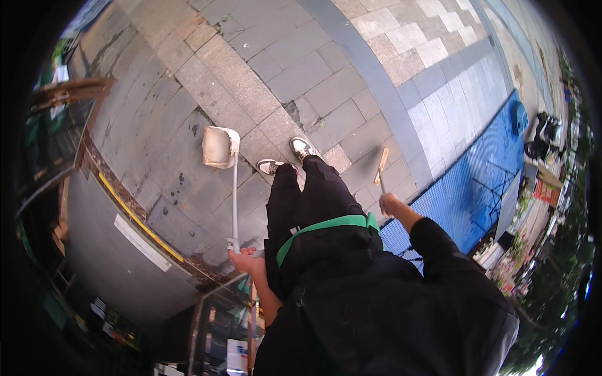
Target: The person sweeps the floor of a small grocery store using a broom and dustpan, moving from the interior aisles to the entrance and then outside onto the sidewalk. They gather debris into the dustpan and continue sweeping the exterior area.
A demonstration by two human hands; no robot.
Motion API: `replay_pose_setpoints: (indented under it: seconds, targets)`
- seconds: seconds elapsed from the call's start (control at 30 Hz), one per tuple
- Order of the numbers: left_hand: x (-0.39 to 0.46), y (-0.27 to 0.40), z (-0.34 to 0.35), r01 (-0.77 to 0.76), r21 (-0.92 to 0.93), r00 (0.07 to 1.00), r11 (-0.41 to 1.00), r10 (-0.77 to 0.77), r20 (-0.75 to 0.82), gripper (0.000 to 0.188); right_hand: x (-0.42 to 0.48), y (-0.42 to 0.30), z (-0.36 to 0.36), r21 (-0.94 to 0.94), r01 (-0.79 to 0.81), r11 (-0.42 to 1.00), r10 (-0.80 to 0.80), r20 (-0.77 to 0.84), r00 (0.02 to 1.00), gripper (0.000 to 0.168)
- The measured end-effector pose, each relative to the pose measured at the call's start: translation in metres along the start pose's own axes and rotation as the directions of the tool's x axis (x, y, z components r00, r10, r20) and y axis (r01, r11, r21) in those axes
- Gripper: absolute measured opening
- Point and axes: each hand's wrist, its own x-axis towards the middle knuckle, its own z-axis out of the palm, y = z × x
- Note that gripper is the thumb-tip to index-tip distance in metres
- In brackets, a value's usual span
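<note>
My left hand [243,261] grips the top of the pale handle of a long-handled dustpan [218,146]. The dustpan's scuffed pan hangs over the paving, left of my shoes. Out to the right, my right hand [388,205] is closed around a thin stick handle. At that handle's far end is a narrow, light wood-coloured head [381,165], perhaps a broom's; its bristles cannot be made out. Whether either tool touches the ground cannot be told.
A doorway with a yellow strip [141,217] on its sill and glass doors lies to the left. To the right are a blue mat [463,188], a folding metal stand, potted flowers and a parked scooter [543,136]. Grey stone paving [301,56] extends ahead.
</note>
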Motion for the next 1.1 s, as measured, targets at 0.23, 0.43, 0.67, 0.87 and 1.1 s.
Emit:
replay_pose_setpoints:
  seconds: [0.23,0.43,0.67,0.87,1.1]
  targets:
    - [0.017,0.031,0.008,-0.155,0.118,0.973,0.981,0.131,0.188,0.033,-0.048,-0.115,0.224,0.11,0.287,0.951,-0.302,0.156,0.94,0.015]
    - [0.018,0.041,0.029,-0.215,0.128,0.947,0.968,0.175,0.268,0.028,-0.154,-0.171,0.24,0.258,0.446,0.857,-0.492,0.154,0.857,0.021]
    - [0.013,0.041,0.041,-0.19,0.16,0.956,0.969,0.146,0.255,0.024,-0.168,-0.095,0.138,0.099,0.472,0.876,-0.482,0.165,0.861,0.067]
    - [0.022,0.036,0.039,-0.153,0.091,0.954,0.984,0.122,0.274,0.023,-0.132,-0.082,0.109,0.15,0.355,0.923,-0.37,0.087,0.925,0.017]
    - [0.026,0.034,0.018,-0.124,0.074,0.968,0.99,0.104,0.226,0.023,-0.035,-0.193,0.252,0.059,0.396,0.916,-0.4,0.168,0.901,0.016]
